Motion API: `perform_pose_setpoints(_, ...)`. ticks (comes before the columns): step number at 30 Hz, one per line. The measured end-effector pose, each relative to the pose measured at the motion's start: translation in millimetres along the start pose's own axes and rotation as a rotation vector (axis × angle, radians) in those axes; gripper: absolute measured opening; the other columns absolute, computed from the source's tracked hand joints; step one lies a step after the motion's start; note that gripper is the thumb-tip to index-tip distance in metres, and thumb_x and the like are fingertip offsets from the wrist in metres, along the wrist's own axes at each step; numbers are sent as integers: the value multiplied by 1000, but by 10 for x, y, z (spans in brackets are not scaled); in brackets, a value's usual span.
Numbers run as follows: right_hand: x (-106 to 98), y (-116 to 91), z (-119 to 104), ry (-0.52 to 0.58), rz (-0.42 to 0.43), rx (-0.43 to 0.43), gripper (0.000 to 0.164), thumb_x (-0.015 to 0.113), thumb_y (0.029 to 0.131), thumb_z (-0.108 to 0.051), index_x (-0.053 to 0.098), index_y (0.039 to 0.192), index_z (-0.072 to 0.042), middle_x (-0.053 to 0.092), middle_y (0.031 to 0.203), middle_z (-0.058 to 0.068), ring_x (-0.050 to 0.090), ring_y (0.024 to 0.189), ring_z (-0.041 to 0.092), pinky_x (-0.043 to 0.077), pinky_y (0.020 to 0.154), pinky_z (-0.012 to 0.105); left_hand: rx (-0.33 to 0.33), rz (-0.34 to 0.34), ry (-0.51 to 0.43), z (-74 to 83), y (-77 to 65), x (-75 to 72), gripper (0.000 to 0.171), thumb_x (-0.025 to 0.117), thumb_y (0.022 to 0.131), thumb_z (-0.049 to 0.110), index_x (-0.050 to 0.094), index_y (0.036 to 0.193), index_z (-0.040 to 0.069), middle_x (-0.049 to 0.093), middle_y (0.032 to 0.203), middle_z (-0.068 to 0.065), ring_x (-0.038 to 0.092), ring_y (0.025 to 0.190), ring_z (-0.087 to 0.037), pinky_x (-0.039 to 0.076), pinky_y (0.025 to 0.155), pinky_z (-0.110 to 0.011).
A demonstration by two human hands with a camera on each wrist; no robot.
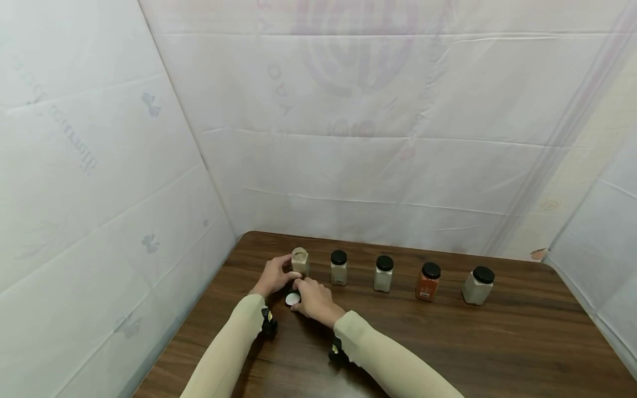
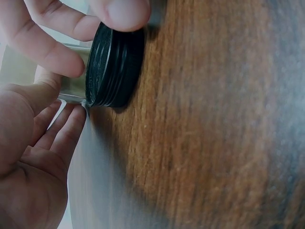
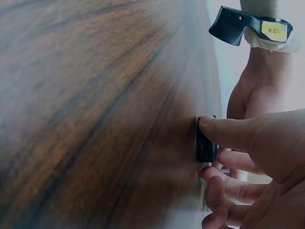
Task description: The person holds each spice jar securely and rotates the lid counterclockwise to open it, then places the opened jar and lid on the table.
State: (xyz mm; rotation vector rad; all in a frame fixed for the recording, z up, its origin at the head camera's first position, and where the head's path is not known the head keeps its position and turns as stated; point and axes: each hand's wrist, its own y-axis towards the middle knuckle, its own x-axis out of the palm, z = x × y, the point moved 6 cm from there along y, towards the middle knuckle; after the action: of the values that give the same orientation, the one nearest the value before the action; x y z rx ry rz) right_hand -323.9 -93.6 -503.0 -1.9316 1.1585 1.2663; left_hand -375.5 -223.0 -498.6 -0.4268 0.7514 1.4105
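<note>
An open, clear, square jar of beige contents is gripped by the left hand.
Just beside that hand, a round, black, white-lined lid is pinched by the right hand on the brown wood-grain surface.

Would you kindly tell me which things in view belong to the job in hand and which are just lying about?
Seemingly part of the job:
open jar, held by the left hand
black lid, held by the right hand

Apparently just standing by:
capped jar nearest the open one
second capped jar
capped orange-red jar
capped jar at the far right
</note>
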Motion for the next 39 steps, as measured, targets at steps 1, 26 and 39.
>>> perform_pose_setpoints(1, -7, -3, 5, 0, 2, 0, 44, 87, 85, -35, 69, 121, -20, 66, 108, 2, 67, 88, 24, 55, 65, 41, 2, 1, -3, 2, 0, 0, 54, 83, 87, 15, 65, 137, 5, 72, 124, -14, 67, 118, -32, 52, 101, -51)
perform_pose_setpoints(26, -483, -191, -16, 38, 104, -64, 36, 80, 92, -33, 70, 123, -19, 64, 103, 1, 59, 69, 14, 46, 51, 31, -24, 28, 20, 27, -53, 23, 50, 80, 91, 13, 63, 137, 3, 69, 129, -17, 62, 125, -36, 47, 106, -54)
perform_pose_setpoints(39, -612, -200, 33, 69, 155, -90, 32, 79, 93, -32, 70, 121, -17, 66, 103, 4, 56, 69, 10, 45, 51, 28, -58, 70, -72, 14, -111, 43, 64, 83, 88, 14, 55, 144, 1, 66, 133, -21, 66, 121, -34, 55, 97, -44)
